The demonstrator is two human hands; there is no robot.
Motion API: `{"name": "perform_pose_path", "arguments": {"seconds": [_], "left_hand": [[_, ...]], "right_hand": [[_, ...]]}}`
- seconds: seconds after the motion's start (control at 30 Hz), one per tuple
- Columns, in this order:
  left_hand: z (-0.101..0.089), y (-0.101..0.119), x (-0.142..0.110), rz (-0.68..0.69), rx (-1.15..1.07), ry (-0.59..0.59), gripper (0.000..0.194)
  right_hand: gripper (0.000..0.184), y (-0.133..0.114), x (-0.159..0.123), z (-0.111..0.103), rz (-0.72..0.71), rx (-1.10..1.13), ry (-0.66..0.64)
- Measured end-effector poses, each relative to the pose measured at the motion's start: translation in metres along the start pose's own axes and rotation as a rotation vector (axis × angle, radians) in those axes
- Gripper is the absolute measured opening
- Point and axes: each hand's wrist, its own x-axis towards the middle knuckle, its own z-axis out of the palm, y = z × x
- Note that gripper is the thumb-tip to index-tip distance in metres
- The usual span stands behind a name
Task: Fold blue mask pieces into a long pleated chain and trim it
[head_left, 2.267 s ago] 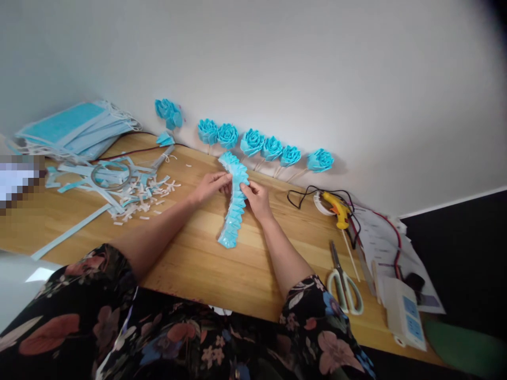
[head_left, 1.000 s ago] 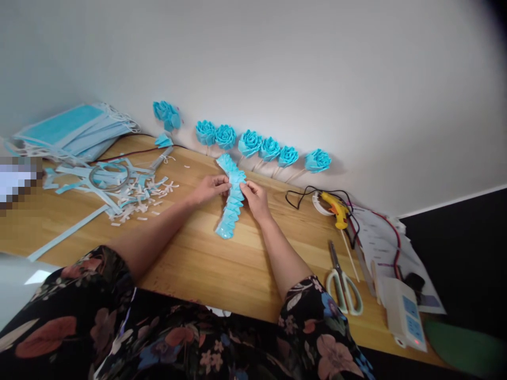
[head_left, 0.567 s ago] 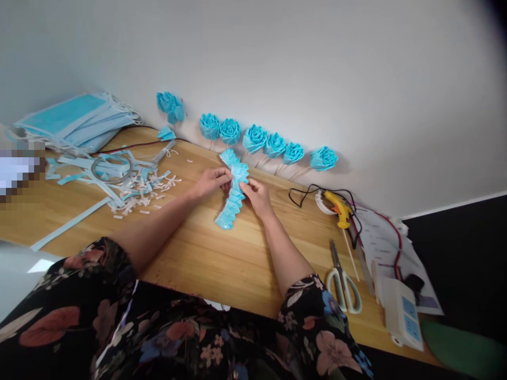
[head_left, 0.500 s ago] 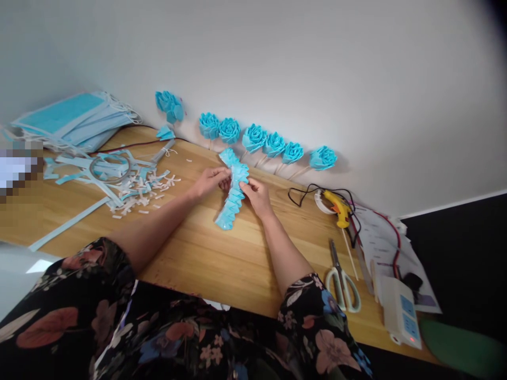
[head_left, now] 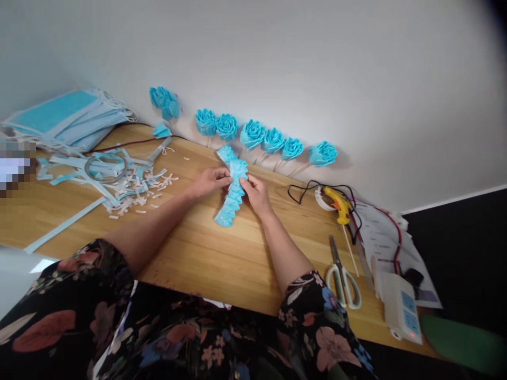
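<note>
A long pleated strip of light-blue mask fabric (head_left: 231, 198) lies on the wooden table (head_left: 206, 258), running from near the wall toward me. My left hand (head_left: 208, 182) pinches its left edge near the upper part. My right hand (head_left: 256, 194) pinches the right edge opposite, fingers closed on the folds. Both hands rest on the table.
Several blue fabric roses (head_left: 269, 140) on sticks lean against the wall. A stack of face masks (head_left: 65, 116) and cut scraps (head_left: 119, 182) lie at left. A yellow glue gun (head_left: 336, 200), scissors (head_left: 344, 279), papers and a white power strip (head_left: 402, 311) lie at right.
The strip has gathered shorter, its near end drawn toward the hands. My hands stay pinching it at about the same spot.
</note>
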Motion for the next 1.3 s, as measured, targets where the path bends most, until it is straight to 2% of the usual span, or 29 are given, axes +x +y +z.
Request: {"name": "perform_pose_path", "arguments": {"seconds": [0.2, 0.33, 0.53, 0.7, 0.97, 1.3], "left_hand": [[0.0, 0.001, 0.001, 0.026, -0.069, 0.091, 0.035], [0.0, -0.001, 0.003, 0.066, -0.113, 0.145, 0.034], [0.0, -0.004, 0.005, 0.089, -0.101, 0.177, 0.034], [0.002, -0.002, 0.004, 0.071, -0.069, 0.121, 0.036], [0.003, 0.002, -0.001, 0.034, 0.084, -0.072, 0.044], [0.002, -0.002, -0.001, 0.009, 0.041, -0.074, 0.038]], "right_hand": [[0.042, 0.004, 0.001, 0.001, -0.007, 0.136, 0.048], [0.046, 0.004, 0.003, 0.002, 0.024, 0.135, 0.093], [0.045, -0.011, -0.003, 0.001, 0.029, 0.06, -0.019], [0.037, -0.011, -0.013, 0.007, 0.135, 0.124, 0.007], [0.034, -0.003, -0.026, 0.011, 0.117, 0.188, 0.187], [0.039, -0.006, -0.03, 0.009, 0.107, 0.165, 0.156]]}}
